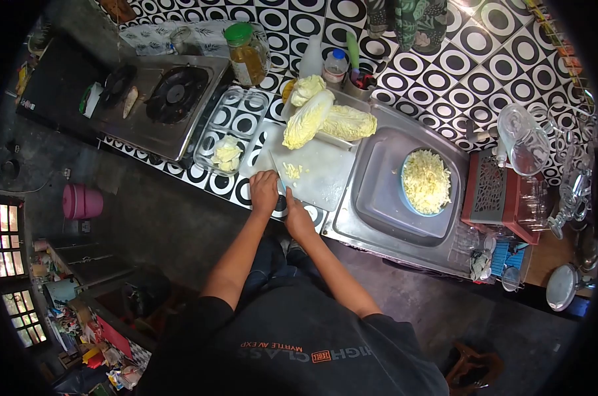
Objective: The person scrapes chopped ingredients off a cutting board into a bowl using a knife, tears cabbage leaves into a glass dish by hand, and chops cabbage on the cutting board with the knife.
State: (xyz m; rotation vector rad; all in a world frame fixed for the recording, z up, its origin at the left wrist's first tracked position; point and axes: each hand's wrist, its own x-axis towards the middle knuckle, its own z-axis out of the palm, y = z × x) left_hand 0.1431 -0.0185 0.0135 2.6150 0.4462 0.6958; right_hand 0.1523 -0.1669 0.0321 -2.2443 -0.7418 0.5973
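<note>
My right hand (299,216) is closed around the handle of a knife, its blade (277,169) pointing away from me over the white cutting board (325,188). Left of the blade, my left hand (264,189) rests at the near edge of the board with its fingers curled; whatever lies under them is hidden. Small chopped pieces of cabbage (291,171) lie just right of the knife. Behind the board, whole napa cabbages (310,120) are piled on a tray. A clear container (202,150) to the left holds some cabbage leaves (227,154).
At right, a blue bowl heaped with shredded cabbage (426,181) stands in the steel sink (378,218). A gas stove (150,122) is at left. A green-lidded jar (246,56) and a blue-capped bottle (336,65) stand behind. Glasses surround a red-framed rack (503,198) far right.
</note>
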